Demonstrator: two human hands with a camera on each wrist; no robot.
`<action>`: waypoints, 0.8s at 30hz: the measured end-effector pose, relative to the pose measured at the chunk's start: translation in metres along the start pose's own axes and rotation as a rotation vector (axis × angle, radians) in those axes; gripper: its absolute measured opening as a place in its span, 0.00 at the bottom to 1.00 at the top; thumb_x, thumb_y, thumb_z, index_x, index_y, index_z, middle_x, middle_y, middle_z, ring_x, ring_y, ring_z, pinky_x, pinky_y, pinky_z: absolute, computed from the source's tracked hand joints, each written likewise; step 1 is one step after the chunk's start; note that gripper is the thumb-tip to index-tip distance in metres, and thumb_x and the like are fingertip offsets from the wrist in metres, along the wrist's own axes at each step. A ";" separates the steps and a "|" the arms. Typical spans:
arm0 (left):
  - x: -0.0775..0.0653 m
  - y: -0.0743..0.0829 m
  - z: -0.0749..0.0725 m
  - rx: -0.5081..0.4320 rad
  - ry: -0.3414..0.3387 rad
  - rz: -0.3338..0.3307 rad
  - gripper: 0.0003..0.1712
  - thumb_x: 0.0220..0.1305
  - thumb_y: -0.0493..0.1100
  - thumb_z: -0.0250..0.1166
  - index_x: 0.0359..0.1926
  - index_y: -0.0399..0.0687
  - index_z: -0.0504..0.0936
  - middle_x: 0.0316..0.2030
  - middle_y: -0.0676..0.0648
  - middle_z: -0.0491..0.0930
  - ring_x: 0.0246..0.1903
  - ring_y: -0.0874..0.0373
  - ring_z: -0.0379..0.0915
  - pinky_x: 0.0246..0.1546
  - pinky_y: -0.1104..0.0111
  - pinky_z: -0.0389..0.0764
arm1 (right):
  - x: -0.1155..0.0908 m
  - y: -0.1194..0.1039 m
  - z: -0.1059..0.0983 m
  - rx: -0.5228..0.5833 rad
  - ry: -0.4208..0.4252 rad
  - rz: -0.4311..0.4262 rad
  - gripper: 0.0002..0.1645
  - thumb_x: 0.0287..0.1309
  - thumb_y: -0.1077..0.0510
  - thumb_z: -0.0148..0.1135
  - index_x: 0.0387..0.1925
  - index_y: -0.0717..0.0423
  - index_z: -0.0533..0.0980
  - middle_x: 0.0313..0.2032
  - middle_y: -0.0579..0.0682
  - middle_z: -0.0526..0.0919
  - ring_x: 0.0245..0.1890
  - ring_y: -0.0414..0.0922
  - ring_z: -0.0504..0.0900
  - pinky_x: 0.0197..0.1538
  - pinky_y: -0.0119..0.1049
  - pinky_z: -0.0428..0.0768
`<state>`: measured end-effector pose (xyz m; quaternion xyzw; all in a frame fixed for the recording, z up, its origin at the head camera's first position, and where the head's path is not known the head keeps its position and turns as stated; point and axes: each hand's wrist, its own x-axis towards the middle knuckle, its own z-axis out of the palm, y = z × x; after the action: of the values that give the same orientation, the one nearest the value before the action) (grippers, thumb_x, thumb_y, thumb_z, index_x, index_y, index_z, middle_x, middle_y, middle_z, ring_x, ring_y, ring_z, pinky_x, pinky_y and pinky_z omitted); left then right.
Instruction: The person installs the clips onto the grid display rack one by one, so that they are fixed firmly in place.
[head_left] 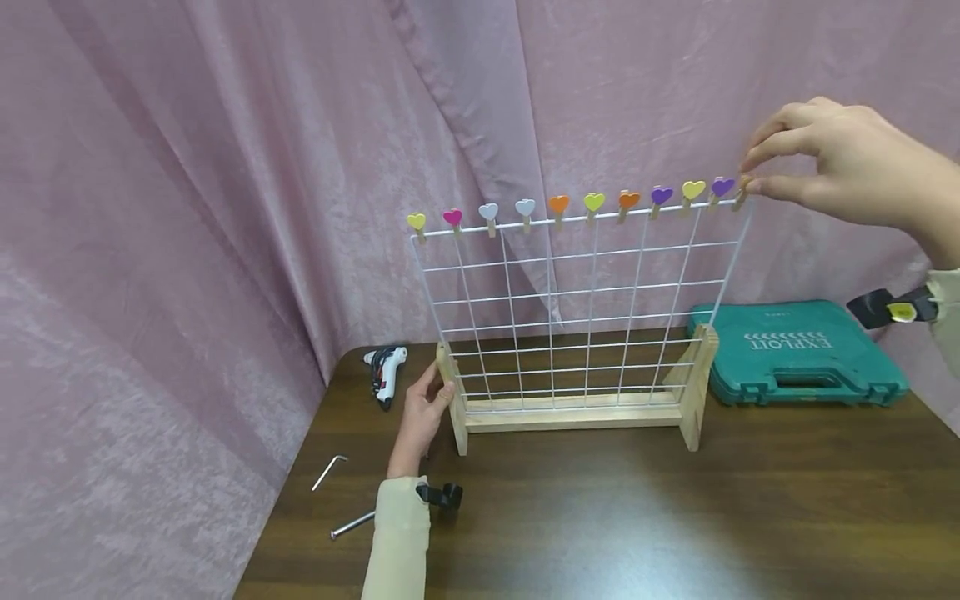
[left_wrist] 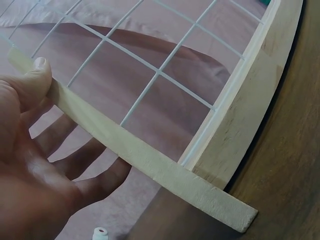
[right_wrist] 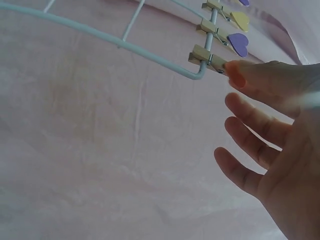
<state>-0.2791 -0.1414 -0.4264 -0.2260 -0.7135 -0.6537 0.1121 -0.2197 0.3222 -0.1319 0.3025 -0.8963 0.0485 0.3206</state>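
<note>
A white wire grid [head_left: 551,292] stands upright in a wooden stand [head_left: 577,421]. Along its top wire sits a row of small wooden clothespins with coloured hearts, among them a pink one [head_left: 452,217] and an orange one [head_left: 558,203]. At the right end of that wire, my right hand [head_left: 847,162] pinches the last clothespin [right_wrist: 202,54] between thumb and forefinger, the other fingers spread apart. The clothespin's jaws are on the wire at the grid's corner; its heart is hidden by the fingers. My left hand [head_left: 423,410] grips the stand's left upright [left_wrist: 130,145], thumb in front, fingers behind.
A green tool case [head_left: 810,342] lies behind the stand on the right. On the left side of the wooden table [head_left: 600,517] are a white glue gun [head_left: 386,371], a hex key [head_left: 327,472] and a metal rod [head_left: 352,525] partly under the left sleeve. Pink curtains [head_left: 637,83] hang behind.
</note>
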 end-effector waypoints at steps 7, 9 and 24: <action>0.006 0.005 -0.001 -0.013 -0.019 -0.043 0.26 0.63 0.32 0.57 0.63 0.31 0.65 0.54 0.30 0.71 0.53 0.40 0.68 0.48 0.70 0.74 | -0.019 -0.002 0.006 0.065 0.103 0.140 0.21 0.55 0.62 0.63 0.52 0.59 0.75 0.50 0.58 0.74 0.51 0.53 0.70 0.59 0.30 0.61; 0.008 0.008 -0.002 -0.003 -0.034 -0.067 0.27 0.64 0.33 0.57 0.63 0.32 0.64 0.53 0.30 0.72 0.53 0.40 0.68 0.48 0.68 0.73 | -0.024 -0.003 0.010 0.086 0.151 0.157 0.24 0.55 0.62 0.63 0.55 0.59 0.73 0.52 0.59 0.73 0.55 0.49 0.69 0.61 0.27 0.58; 0.035 0.028 -0.025 0.412 -0.121 -0.044 0.43 0.63 0.56 0.58 0.72 0.58 0.46 0.67 0.45 0.55 0.64 0.49 0.54 0.60 0.52 0.62 | -0.064 -0.007 0.051 0.261 0.156 0.346 0.36 0.66 0.55 0.47 0.71 0.58 0.47 0.70 0.56 0.47 0.69 0.54 0.43 0.65 0.61 0.39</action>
<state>-0.3000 -0.1587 -0.3824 -0.2216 -0.8422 -0.4816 0.0986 -0.2048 0.3350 -0.2113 0.1784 -0.8934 0.2418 0.3340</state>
